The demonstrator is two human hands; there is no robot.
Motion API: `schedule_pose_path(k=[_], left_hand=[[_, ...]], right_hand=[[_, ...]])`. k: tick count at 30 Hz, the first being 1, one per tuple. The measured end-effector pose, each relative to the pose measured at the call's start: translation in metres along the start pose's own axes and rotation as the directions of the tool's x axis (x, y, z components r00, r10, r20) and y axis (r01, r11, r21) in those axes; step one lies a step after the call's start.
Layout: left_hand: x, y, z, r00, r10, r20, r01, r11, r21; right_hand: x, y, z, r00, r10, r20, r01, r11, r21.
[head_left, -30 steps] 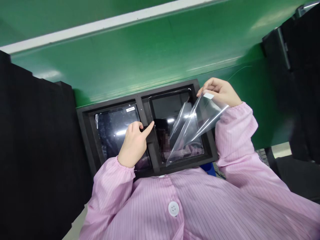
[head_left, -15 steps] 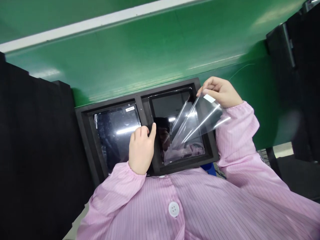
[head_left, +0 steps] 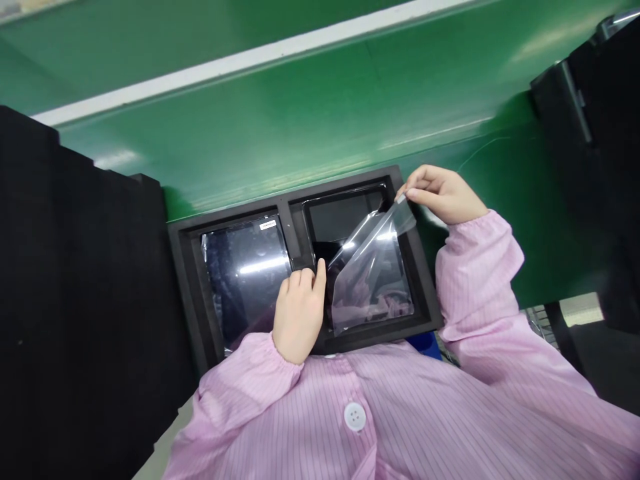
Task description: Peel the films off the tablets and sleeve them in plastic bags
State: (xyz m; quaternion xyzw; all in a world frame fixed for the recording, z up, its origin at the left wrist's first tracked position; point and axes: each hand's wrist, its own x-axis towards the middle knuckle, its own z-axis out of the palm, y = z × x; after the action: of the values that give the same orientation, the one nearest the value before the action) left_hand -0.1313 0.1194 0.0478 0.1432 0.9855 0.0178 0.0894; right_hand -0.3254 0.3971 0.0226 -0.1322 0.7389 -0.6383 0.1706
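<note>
A black foam tray has two compartments, each with a flat screen panel. In the right one, a clear film is partly lifted off the glossy black screen and folds diagonally across it. My right hand pinches the film's upper corner above the tray's far right corner. My left hand holds nothing; one finger points out at the right screen's left edge, the other fingers partly bent. Beneath that hand, the left screen bears a white label at its top right corner.
Stacked black trays rise high on the left. More black trays stand on the right. The green work surface runs behind the tray, crossed by a white strip. Something blue shows below the tray.
The film's held corner has folded over toward the screen, and its loose flap no longer spreads to the right over my sleeve. My left hand stays by the screen's left edge. The view has shifted slightly.
</note>
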Motion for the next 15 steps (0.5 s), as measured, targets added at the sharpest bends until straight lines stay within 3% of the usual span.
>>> schedule_pose_path(k=[6, 10, 12, 15], left_hand=[[0.014, -0.006, 0.008, 0.994, -0.109, 0.018, 0.110, 0.991, -0.071], [0.016, -0.008, 0.002, 0.983, -0.150, 0.103, 0.175, 0.938, -0.298], [0.017, -0.009, -0.001, 0.972, -0.190, 0.139, 0.234, 0.846, -0.479], [0.022, -0.011, -0.004, 0.939, -0.260, 0.226, 0.340, 0.595, -0.728]], right_hand=[[0.001, -0.001, 0.001, 1.000, -0.008, 0.005, 0.008, 1.000, -0.024], [0.000, -0.003, 0.000, 1.000, -0.001, 0.014, 0.001, 1.000, -0.003], [-0.001, -0.005, 0.001, 0.999, -0.002, 0.035, 0.003, 1.000, -0.008], [-0.003, -0.010, 0.006, 0.997, -0.032, 0.069, 0.040, 0.991, -0.126]])
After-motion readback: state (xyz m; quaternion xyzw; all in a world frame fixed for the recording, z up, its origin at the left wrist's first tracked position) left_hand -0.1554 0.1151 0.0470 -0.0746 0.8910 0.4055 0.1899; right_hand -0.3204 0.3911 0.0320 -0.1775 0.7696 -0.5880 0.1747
